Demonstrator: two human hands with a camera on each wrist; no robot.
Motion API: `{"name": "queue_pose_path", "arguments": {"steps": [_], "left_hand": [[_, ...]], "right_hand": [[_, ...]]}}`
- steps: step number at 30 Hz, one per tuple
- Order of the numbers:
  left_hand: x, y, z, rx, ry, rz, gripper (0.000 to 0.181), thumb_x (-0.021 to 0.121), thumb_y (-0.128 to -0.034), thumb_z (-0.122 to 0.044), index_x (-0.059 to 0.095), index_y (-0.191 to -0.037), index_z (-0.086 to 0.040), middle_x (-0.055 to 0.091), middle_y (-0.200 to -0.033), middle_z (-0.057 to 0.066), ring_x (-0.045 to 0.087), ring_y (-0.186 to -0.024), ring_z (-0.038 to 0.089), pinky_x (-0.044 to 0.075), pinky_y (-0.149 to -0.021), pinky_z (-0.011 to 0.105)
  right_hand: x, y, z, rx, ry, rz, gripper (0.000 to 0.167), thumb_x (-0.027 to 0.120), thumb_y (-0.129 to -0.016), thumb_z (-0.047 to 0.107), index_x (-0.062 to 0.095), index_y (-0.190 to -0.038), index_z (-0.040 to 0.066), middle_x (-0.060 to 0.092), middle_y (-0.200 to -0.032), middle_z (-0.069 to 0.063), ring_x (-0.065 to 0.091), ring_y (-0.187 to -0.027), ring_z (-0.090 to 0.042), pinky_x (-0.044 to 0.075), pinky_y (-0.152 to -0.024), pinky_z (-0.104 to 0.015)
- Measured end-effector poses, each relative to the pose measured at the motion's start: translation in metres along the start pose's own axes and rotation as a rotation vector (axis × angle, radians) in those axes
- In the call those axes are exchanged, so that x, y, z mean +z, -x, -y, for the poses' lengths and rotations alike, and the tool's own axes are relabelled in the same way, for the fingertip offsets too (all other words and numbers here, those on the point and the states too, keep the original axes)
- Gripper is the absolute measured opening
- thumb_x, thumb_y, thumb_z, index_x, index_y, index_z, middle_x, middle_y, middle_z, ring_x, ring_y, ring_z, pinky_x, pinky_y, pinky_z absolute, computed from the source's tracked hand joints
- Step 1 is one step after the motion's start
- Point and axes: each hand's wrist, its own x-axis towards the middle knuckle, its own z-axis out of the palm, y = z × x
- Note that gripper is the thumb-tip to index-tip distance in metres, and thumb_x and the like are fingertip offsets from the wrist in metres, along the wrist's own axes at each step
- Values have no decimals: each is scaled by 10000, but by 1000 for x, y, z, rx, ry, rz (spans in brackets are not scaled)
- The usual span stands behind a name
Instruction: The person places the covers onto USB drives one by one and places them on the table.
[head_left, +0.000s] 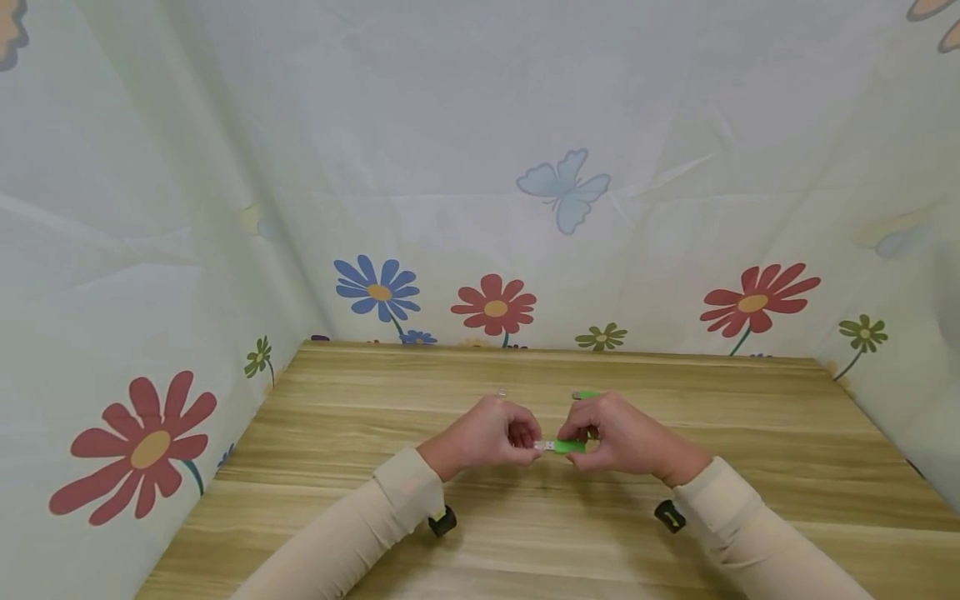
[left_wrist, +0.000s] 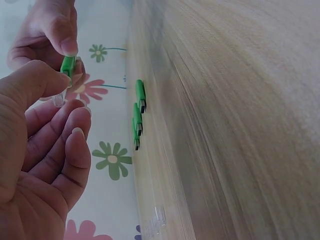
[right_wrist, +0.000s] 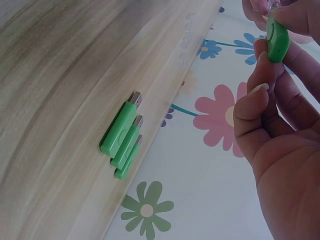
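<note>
My right hand (head_left: pixel 618 437) pinches a green USB stick (head_left: pixel 570 447) between thumb and fingers, its metal plug pointing left. Facing it, my left hand (head_left: pixel 491 433) holds a small clear cap (left_wrist: pixel 59 98) by thumb and fingertips. Cap and plug meet or nearly meet; how far one sits in the other I cannot tell. Three more green USB sticks (right_wrist: pixel 120 129) lie side by side on the table behind the right hand, their metal plugs bare. In the left wrist view, the thumb partly covers the held stick.
Several clear caps (right_wrist: pixel 189 25) lie on the wooden table (head_left: pixel 525 542), beyond the left hand. A white curtain (head_left: pixel 450 125) printed with flowers and a butterfly stands around the back and sides. Dark wrist devices (head_left: pixel 442 522) hang beneath both cuffs.
</note>
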Motion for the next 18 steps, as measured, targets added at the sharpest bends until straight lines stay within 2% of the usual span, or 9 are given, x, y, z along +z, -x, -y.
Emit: {"name": "queue_pose_path", "arguments": {"steps": [6,18], "left_hand": [[1,0,0,-18,2,9,82,831,-852,-141,752,-868,-122,689,-745,-86,599,-650,-28,544,-645,151],[3,-2,1,3,-3,5,76,828,-852,-136,752,-859,-143,684,-736,-106,600,-643,-27,541,-634,156]], "right_hand": [[1,1,0,14,-15,-2,159,811,-816,112,786,-911,237,698,-859,121,636,-708,-93,571,-613,-293],[3,0,0,22,-16,-5,177,815,-813,114,776,-904,261,689,-853,148,620,-715,-62,575,-629,-302]]}}
